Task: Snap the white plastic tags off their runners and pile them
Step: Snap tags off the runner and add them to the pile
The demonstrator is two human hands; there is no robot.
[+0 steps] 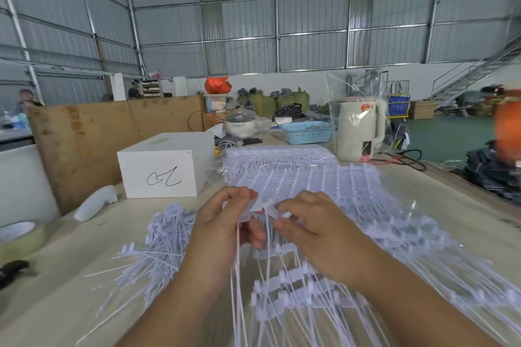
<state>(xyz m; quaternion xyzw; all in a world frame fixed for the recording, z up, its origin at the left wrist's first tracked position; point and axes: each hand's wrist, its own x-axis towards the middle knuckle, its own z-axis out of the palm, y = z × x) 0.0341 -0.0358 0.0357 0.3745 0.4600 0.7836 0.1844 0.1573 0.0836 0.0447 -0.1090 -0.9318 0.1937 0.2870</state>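
Both hands work mid-table — the left hand (225, 222) grips a white runner strip (255, 205), the right hand (310, 222) pinches a tag (277, 213) on it; loose tags (160, 245) lie piled left

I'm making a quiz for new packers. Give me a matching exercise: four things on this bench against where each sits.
Things:
1. white box
2. blue basket
3. loose tag pile
4. tape roll

Places:
A. far left edge of the table
B. just left of the left hand
C. back, beside the bagged kettle
D. left of the stacked runners, bearing a scribble

Pairs: 1-D, 2-C, 3-B, 4-A
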